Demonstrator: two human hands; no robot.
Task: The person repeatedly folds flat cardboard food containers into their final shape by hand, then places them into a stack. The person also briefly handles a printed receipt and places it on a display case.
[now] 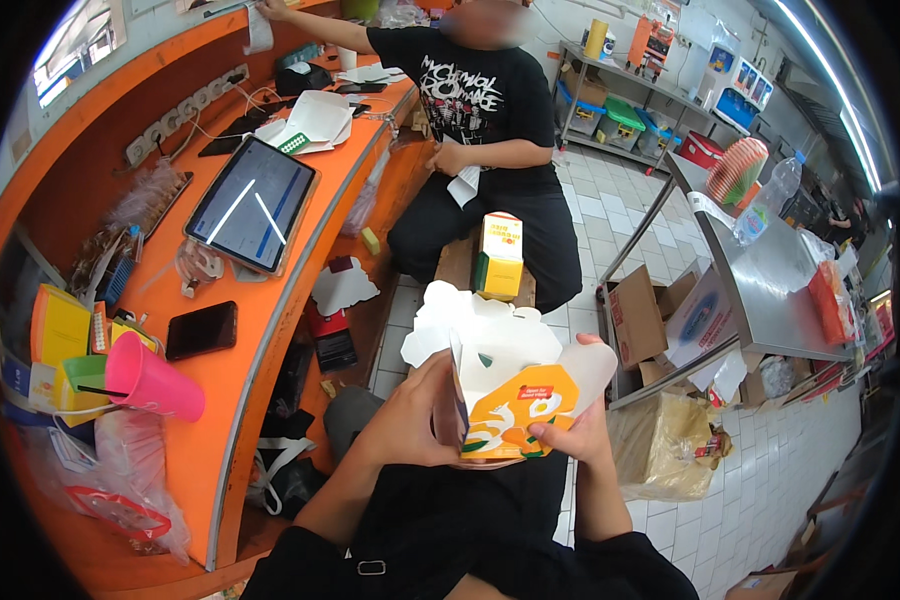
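Above my lap I hold a takeaway food box (518,408), its outside yellow with printed pictures and its inside white, flaps standing up and spread. My left hand (410,412) wraps round its left side, with most fingertips hidden behind the board. On the right side, my right hand (576,425) grips the box with the thumb on the yellow front panel and the fingers behind a white flap. Just beyond it, a second yellow and white box (500,256) stands folded up on a wooden bench (457,262) in front of a seated person.
To the left runs an orange counter (185,425) with a tablet (253,203), a phone (202,330) and a pink cup (154,376). The seated person (490,120) holds white paper. A steel table (770,290) and cardboard boxes (638,315) stand at the right.
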